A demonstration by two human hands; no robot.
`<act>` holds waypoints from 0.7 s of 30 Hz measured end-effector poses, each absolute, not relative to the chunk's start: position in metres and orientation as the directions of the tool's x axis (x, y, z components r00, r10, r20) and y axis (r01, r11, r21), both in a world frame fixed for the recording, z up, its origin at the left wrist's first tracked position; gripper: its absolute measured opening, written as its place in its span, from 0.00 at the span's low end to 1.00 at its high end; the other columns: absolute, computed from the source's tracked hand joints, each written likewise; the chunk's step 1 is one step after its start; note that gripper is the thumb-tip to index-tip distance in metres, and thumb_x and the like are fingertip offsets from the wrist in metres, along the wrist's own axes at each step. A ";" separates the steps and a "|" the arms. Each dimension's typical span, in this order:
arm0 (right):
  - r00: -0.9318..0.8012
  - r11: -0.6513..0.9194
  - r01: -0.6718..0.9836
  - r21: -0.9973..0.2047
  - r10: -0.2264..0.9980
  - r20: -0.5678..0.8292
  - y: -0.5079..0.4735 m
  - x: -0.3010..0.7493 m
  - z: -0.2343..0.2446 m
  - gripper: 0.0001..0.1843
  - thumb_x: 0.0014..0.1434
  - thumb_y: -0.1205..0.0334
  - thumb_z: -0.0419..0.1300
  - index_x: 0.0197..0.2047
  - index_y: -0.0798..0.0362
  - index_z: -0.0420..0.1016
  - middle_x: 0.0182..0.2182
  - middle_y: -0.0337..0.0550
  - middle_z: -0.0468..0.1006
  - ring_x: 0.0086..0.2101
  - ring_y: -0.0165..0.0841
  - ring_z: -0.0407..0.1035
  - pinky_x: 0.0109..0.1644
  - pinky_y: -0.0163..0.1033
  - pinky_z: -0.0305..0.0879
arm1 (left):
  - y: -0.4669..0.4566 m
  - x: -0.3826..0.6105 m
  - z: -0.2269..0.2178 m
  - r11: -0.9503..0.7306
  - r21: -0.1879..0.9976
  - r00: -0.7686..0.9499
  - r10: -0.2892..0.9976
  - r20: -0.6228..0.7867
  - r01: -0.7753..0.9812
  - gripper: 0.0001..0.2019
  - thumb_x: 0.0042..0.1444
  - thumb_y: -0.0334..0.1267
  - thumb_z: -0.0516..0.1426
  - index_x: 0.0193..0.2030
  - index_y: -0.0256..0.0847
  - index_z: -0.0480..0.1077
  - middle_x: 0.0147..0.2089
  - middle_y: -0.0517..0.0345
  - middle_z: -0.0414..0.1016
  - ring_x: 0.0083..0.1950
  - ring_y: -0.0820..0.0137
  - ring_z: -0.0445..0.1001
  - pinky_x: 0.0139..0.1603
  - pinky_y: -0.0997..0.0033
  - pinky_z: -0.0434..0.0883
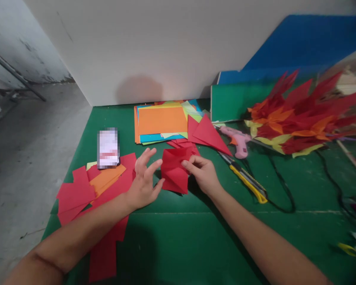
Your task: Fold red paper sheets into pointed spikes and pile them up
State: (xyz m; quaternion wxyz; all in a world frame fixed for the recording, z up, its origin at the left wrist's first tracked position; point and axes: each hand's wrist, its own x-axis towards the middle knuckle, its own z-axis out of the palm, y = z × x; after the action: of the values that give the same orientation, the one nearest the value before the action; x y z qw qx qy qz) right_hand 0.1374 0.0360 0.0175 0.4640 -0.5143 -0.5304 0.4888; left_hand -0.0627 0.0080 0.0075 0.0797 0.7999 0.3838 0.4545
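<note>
In my right hand [203, 172] is a small red sheet of paper [174, 174] with crease lines across it, pinched at its right edge between thumb and fingers. My left hand [146, 178] is just left of that sheet, fingers spread and holding nothing; whether a fingertip touches the paper I cannot tell. Beneath and beyond the sheet lie folded red paper triangles [206, 134]. Loose red paper pieces [77, 194] spread under and around my left forearm, with orange paper strips [106, 180] among them.
Coloured sheets [163, 120] are stacked at the back of the green table [207, 237]. A phone [107, 148] lies at left. To the right are a pink glue gun [237, 140], a yellow cutter knife [249, 184], a black cord [284, 184] and a red-orange paper flame-like arrangement [302, 114].
</note>
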 end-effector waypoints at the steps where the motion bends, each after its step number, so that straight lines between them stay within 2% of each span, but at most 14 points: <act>1: -0.047 0.001 0.082 -0.997 0.999 -0.003 0.036 0.138 0.018 0.23 0.47 0.45 0.65 0.17 0.51 0.61 0.15 0.33 0.63 0.18 0.25 0.55 0.23 0.33 0.56 | 0.007 -0.063 0.007 -0.708 0.435 0.320 0.665 0.675 0.556 0.38 0.54 0.25 0.57 0.67 0.50 0.43 0.70 0.45 0.46 0.71 0.54 0.45 0.64 0.43 0.53; 5: -0.142 0.048 0.062 -0.997 0.989 0.039 0.034 0.138 0.020 0.24 0.46 0.44 0.66 0.17 0.51 0.60 0.16 0.33 0.64 0.19 0.25 0.56 0.24 0.33 0.56 | 0.004 -0.063 0.005 -0.726 0.294 0.395 0.615 0.683 0.622 0.42 0.55 0.22 0.54 0.69 0.52 0.36 0.73 0.47 0.39 0.73 0.58 0.37 0.68 0.46 0.44; 7: -0.191 0.107 0.089 -0.990 0.978 0.088 0.031 0.137 0.021 0.25 0.46 0.42 0.65 0.17 0.51 0.61 0.17 0.35 0.66 0.20 0.26 0.58 0.25 0.34 0.57 | 0.004 -0.065 0.003 -0.739 0.247 0.419 0.587 0.693 0.627 0.40 0.56 0.21 0.53 0.69 0.52 0.39 0.72 0.48 0.45 0.73 0.61 0.40 0.68 0.49 0.43; 10: -0.218 0.177 0.119 -0.977 0.965 0.148 0.029 0.136 0.021 0.25 0.47 0.41 0.65 0.17 0.51 0.61 0.17 0.35 0.65 0.21 0.28 0.58 0.26 0.35 0.58 | 0.004 -0.066 0.003 -0.736 0.233 0.404 0.574 0.712 0.635 0.33 0.57 0.24 0.53 0.66 0.50 0.49 0.64 0.50 0.62 0.70 0.63 0.50 0.67 0.54 0.49; 13: -0.220 0.184 0.066 -0.981 0.961 0.165 0.029 0.136 0.021 0.25 0.49 0.43 0.64 0.17 0.51 0.59 0.17 0.34 0.63 0.21 0.27 0.57 0.25 0.35 0.57 | 0.006 -0.066 0.007 -0.687 0.339 0.310 0.638 0.705 0.642 0.22 0.56 0.27 0.55 0.56 0.47 0.61 0.57 0.50 0.68 0.65 0.60 0.59 0.62 0.56 0.58; 16: -0.209 0.177 0.030 -0.984 0.964 0.167 0.030 0.138 0.022 0.25 0.52 0.43 0.61 0.18 0.51 0.58 0.18 0.34 0.61 0.21 0.27 0.56 0.26 0.35 0.56 | 0.011 -0.069 0.012 -0.643 0.476 0.232 0.709 0.666 0.600 0.09 0.55 0.28 0.55 0.39 0.45 0.70 0.51 0.52 0.69 0.60 0.59 0.63 0.59 0.54 0.61; 18: -0.172 0.166 0.068 -0.984 0.973 0.152 0.031 0.139 0.022 0.24 0.54 0.44 0.59 0.19 0.51 0.59 0.19 0.35 0.61 0.22 0.28 0.56 0.27 0.35 0.57 | 0.015 -0.072 0.014 -0.602 0.557 0.191 0.759 0.623 0.573 0.09 0.54 0.29 0.54 0.28 0.45 0.71 0.48 0.54 0.70 0.56 0.60 0.65 0.57 0.53 0.61; 21: -0.107 0.146 0.187 -0.971 0.986 0.128 0.033 0.141 0.021 0.19 0.55 0.47 0.59 0.22 0.51 0.64 0.20 0.36 0.64 0.24 0.28 0.59 0.29 0.36 0.59 | 0.021 -0.079 0.015 -0.542 0.684 0.159 0.826 0.541 0.488 0.15 0.56 0.32 0.51 0.19 0.45 0.70 0.41 0.54 0.74 0.50 0.61 0.67 0.53 0.54 0.63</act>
State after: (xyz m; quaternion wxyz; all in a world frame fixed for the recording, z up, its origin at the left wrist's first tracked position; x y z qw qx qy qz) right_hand 0.1405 0.0331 0.0207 0.4579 -0.4865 -0.6029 0.4360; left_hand -0.0792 0.0211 0.0152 0.1788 0.7400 0.4438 0.4727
